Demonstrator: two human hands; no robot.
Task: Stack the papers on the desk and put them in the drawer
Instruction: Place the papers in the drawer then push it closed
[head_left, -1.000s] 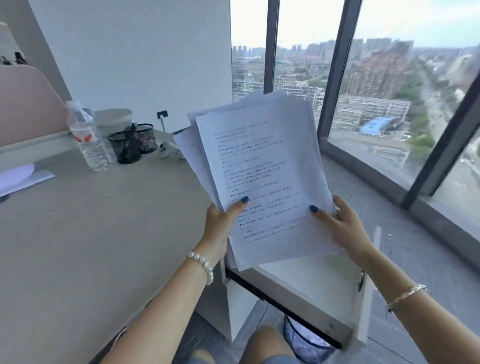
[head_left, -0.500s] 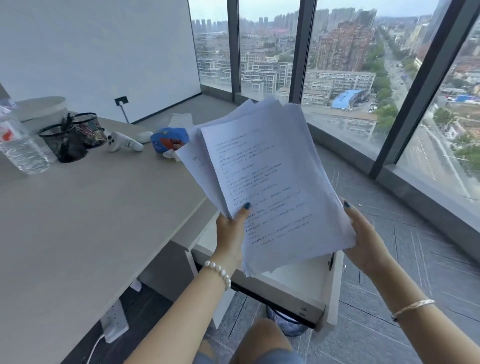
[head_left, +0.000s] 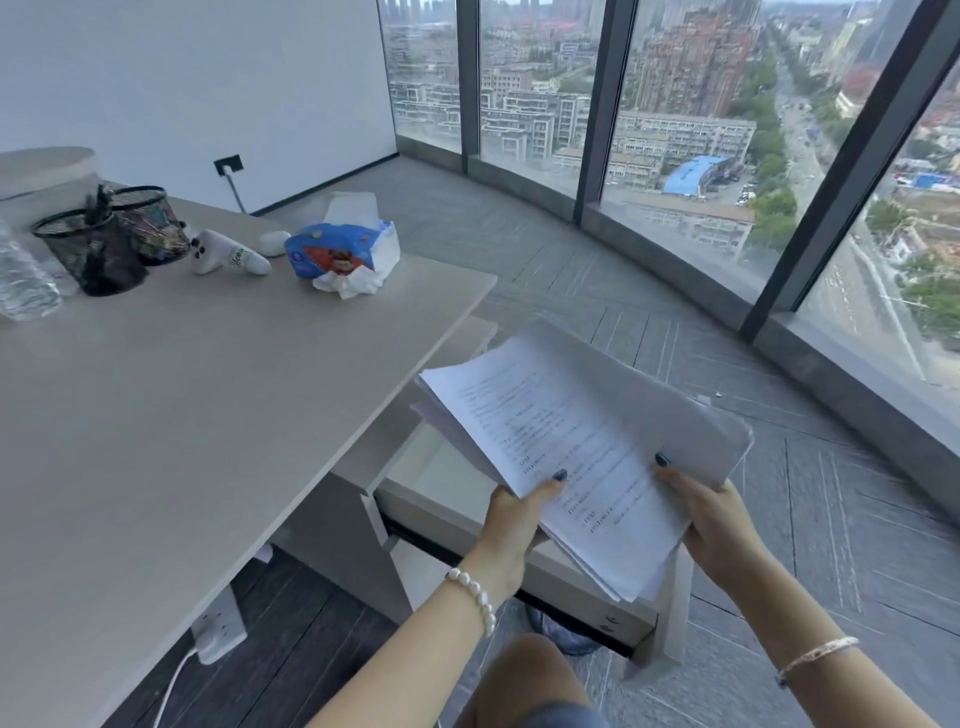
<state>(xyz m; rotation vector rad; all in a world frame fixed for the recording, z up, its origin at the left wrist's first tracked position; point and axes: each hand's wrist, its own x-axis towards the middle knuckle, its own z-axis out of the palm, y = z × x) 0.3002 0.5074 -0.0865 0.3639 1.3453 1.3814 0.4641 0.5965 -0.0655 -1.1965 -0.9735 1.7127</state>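
Head view: paper stack held over the open drawer

Both hands grip the sheaf of printed papers (head_left: 582, 457) at its near edge, left hand (head_left: 511, 525) and right hand (head_left: 719, 525) closed with thumbs on top, likely to lower it flat into the open drawer (head_left: 441, 499) beneath. Its sheets are loosely fanned, edges uneven, beside the desk (head_left: 208, 395).

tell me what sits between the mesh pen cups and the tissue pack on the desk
In the head view, a white handheld controller lies between the mesh pen cups and the tissue pack, with a small white rounded object beside it.
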